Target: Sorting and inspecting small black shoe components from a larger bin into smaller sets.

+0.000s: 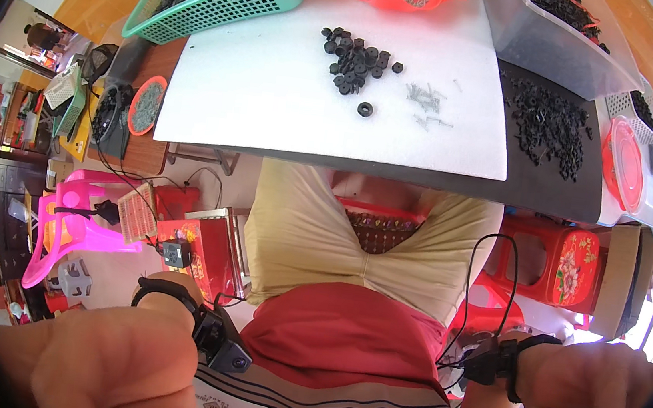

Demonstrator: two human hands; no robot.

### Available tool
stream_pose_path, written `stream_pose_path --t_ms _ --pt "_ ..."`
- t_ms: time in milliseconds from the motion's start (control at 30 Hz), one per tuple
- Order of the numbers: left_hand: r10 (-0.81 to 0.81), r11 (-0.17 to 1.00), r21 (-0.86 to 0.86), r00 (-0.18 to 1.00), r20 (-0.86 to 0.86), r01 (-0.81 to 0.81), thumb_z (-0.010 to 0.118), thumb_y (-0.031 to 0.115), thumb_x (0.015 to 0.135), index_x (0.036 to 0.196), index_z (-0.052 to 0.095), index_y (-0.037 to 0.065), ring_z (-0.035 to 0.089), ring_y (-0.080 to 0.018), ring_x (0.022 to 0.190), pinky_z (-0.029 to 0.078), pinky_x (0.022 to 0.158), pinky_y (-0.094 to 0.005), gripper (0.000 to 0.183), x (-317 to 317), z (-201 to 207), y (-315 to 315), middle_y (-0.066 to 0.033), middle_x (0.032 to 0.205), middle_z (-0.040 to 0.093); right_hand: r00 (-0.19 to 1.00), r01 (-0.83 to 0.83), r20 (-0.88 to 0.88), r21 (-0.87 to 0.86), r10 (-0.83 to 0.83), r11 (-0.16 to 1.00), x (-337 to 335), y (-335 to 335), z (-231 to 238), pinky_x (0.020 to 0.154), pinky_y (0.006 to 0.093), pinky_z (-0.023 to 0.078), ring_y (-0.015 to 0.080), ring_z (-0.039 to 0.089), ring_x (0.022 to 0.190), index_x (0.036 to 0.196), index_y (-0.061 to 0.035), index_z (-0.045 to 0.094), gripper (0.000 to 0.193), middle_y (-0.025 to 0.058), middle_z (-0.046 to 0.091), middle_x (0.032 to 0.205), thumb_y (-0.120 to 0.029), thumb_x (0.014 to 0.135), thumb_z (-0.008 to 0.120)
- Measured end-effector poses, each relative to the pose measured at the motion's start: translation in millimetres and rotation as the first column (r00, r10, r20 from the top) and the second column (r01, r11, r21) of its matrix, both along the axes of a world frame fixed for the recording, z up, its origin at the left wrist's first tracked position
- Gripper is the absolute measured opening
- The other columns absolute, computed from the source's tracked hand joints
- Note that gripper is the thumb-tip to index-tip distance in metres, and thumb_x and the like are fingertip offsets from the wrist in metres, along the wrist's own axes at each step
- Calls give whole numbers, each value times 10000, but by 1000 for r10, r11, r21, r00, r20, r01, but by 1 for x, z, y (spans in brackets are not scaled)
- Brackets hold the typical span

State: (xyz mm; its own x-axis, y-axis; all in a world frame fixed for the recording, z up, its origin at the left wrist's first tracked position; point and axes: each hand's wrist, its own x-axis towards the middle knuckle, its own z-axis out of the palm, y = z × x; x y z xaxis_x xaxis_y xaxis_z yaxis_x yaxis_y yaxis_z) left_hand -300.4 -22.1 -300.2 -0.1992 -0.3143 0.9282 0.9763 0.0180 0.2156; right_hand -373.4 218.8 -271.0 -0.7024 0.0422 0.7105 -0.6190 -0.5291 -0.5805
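My left hand (115, 361), raised close at the lower left, has its fingers curled in; whatever lies inside them, if anything, is hidden. At the lower right my right hand (591, 391) is likewise closed, its grip out of sight. A small black camera (223, 344) is strapped to my left wrist, and another black device (487, 361) with a cable to my right. Both hands are well away from the white table sheet (251, 91). On that sheet lie a pile of black round plastic parts (355, 60), one separate black ring (365, 109) and a scatter of clear-looking screws or pins (423, 98).
A green basket (231, 13) of black parts, a red bowl (390, 0) of small grey pieces and a clear bin (573, 51) line the far side. Small black pieces (549, 125) cover the dark mat at right. Pink (83, 217) and red stools (569, 264) flank my legs.
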Motion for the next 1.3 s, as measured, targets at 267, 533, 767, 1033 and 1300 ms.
stream_pose_path --t_ms 267,533,767,1033,1300 --pt "366 862 -466 879 306 -197 616 -52 884 1364 530 -29 589 -193 1036 503 942 -286 488 -77 -38 -39 -141 1117 658 993 -67 13 872 113 486 -22 11 -90 606 296 530 227 691 747 767 -99 641 283 90 684 851 -337 921 656" --pt "700 648 -751 489 521 -128 785 31 832 1141 708 36 649 -270 956 524 837 -336 318 -126 -107 -80 -144 1067 672 854 -507 518 849 45 -147 -71 -19 -315 852 482 536 399 657 994 1113 -54 691 319 179 682 1090 -321 1000 558" --pt "758 576 -818 378 532 -3 803 29 790 1115 714 29 646 -290 944 536 814 -352 338 -153 -122 -84 -148 1077 645 857 -506 503 862 110 4 -121 -25 -435 942 434 515 361 676 1041 1201 -17 660 478 227 698 1129 -433 1028 500" --pt "743 614 -781 252 620 110 852 67 740 1067 735 58 617 -236 915 527 750 -329 348 -155 -114 -81 -124 1110 618 781 -606 607 794 148 -55 -183 -43 -428 953 436 511 360 671 1058 1223 -19 653 490 223 698 1136 -445 1019 521" --pt "735 603 -794 333 590 77 857 115 740 1047 746 68 600 -242 911 508 728 -322 329 -154 -117 -82 -92 1113 626 795 -570 578 816 184 -99 -192 -54 -395 964 437 507 359 666 1074 1245 -21 646 506 220 698 1143 -457 1009 541"
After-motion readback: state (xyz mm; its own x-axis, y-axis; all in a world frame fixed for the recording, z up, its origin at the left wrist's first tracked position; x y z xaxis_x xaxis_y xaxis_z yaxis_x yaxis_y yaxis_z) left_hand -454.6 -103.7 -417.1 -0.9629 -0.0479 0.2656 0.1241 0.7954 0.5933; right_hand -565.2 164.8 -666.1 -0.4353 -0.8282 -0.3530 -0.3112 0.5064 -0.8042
